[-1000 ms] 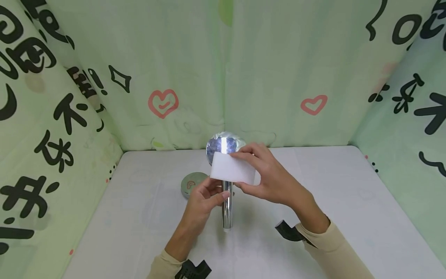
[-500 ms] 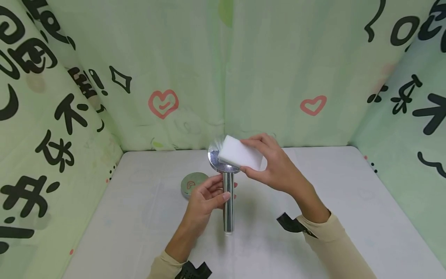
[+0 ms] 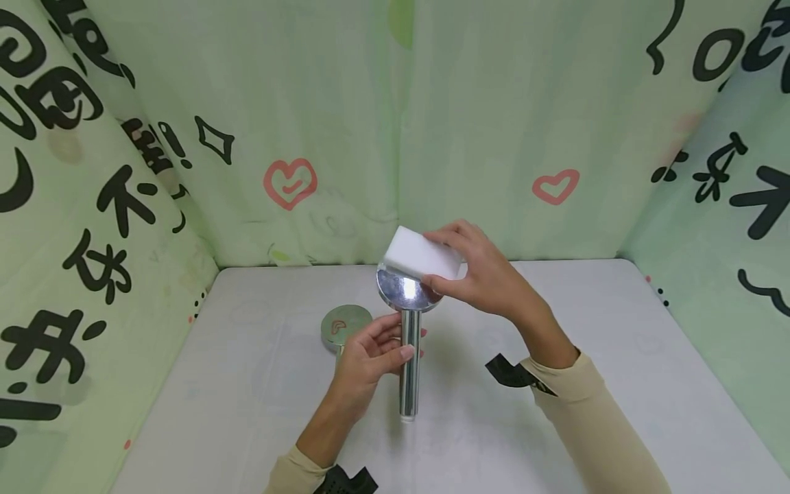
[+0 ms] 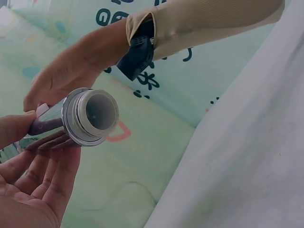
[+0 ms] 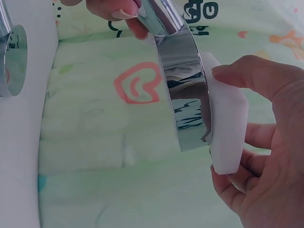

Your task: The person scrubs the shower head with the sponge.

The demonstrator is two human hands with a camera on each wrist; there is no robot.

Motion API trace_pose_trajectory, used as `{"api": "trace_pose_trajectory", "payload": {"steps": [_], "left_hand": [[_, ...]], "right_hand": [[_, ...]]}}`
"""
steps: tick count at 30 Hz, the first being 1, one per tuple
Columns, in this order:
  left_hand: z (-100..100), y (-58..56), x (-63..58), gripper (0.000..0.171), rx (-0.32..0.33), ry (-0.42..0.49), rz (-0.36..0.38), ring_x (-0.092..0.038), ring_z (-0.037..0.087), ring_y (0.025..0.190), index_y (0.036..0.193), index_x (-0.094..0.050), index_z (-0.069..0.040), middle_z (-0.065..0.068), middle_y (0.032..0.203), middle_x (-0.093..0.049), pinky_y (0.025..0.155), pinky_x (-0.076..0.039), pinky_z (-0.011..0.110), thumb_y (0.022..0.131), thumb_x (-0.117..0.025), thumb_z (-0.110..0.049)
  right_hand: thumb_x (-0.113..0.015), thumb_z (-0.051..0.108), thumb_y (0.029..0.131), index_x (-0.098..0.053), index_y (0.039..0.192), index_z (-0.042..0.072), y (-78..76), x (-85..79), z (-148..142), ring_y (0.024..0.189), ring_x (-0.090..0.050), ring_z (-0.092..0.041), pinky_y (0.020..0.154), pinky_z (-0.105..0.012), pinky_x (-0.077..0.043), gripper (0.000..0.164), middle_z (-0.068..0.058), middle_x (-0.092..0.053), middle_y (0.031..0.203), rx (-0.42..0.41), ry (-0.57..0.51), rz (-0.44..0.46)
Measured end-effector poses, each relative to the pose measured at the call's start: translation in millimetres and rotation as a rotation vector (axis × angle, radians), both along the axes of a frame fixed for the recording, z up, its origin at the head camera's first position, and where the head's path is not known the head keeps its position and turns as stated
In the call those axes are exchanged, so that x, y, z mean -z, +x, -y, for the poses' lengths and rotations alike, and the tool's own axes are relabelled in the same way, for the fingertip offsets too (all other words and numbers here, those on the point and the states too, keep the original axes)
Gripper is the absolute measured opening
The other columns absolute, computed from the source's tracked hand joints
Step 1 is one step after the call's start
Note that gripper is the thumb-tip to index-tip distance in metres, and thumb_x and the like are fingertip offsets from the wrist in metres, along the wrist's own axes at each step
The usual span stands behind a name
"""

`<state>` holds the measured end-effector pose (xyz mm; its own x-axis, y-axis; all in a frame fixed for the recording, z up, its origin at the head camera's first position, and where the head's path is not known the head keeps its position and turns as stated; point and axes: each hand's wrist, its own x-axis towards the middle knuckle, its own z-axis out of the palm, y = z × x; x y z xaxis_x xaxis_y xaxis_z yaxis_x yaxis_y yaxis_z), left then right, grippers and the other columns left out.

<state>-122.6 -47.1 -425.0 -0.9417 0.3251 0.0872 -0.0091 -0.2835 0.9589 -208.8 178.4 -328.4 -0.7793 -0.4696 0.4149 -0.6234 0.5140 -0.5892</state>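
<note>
My left hand (image 3: pixel 376 350) grips a chrome handheld shower head (image 3: pixel 410 363) by its handle, with the round head pointing away from me. In the left wrist view the handle's open threaded end (image 4: pixel 97 111) faces the camera. A white sponge block (image 3: pixel 420 254) is pinched between the thumb and fingers of my right hand (image 3: pixel 487 271). It lies over the far part of the round head. Seen in the right wrist view, the sponge (image 5: pixel 228 123) lies flat along one face of the head (image 5: pixel 183 90).
A second chrome piece with a round mirror-like head (image 3: pixel 345 324) and a handle lies on the white table (image 3: pixel 247 384), left of my left hand and partly hidden by it. A green printed curtain (image 3: pixel 469 137) stands behind the table and along both sides.
My right hand has moved the sponge up from over the handle and lower head to the head's far part. My left hand has shifted slightly right with the shower head.
</note>
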Motion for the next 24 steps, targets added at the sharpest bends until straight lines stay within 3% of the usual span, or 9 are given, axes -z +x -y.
{"api": "trace_pose_trajectory", "payload": {"steps": [5, 12, 24], "left_hand": [[-0.5, -1.7, 1.3, 0.049, 0.004, -0.004, -0.005, -0.073, 0.02, 0.101, 0.14, -0.054, -0.002, 0.019, 0.127, -0.067, 0.074, -0.059, 0.027, 0.094, -0.07, -0.004], [0.9, -6.6, 2.3, 0.049, -0.011, -0.022, -0.019, -0.071, 0.02, 0.102, 0.141, -0.053, -0.006, 0.017, 0.128, -0.067, 0.073, -0.058, 0.027, 0.095, -0.07, -0.005], [7.6, -15.8, -4.0, 0.048, -0.131, -0.135, -0.047, -0.06, 0.024, 0.103, 0.138, -0.056, -0.011, 0.011, 0.125, -0.063, 0.076, -0.056, 0.026, 0.093, -0.074, -0.011]], "right_hand": [[-0.083, 0.023, 0.084, -0.061, 0.138, 0.01, 1.7, -2.2, 5.1, 0.114, -0.051, -0.022, 0.086, -0.041, -0.054, 0.06, -0.005, -0.055, 0.126, -0.025, 0.008, 0.002], [-0.084, 0.021, 0.083, -0.062, 0.135, 0.006, 11.4, 1.2, 13.4, 0.119, -0.05, -0.022, 0.087, -0.038, -0.055, 0.058, -0.005, -0.055, 0.127, -0.09, 0.034, -0.089], [-0.084, 0.021, 0.081, -0.06, 0.135, 0.01, 19.0, 15.1, 14.5, 0.12, -0.049, -0.022, 0.086, -0.039, -0.056, 0.06, -0.005, -0.055, 0.128, -0.079, 0.048, -0.184]]}}
